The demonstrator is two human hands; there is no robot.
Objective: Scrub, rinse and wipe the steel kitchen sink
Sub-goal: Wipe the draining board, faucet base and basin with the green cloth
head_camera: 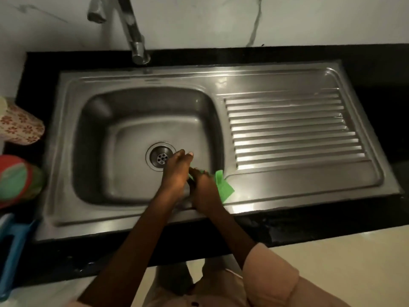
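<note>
Low in the middle of the frame, both hands meet over the near right corner of the steel sink (pixel 137 120). The right hand (pixel 204 188) has its fingers curled round a green cloth (pixel 224 187), which trails to lower right onto the rim. The left hand (pixel 177 171) lies just beside it, fingers fairly straight, pointing up-frame toward the drain (pixel 161 158), and looks nearer the basin floor.
</note>
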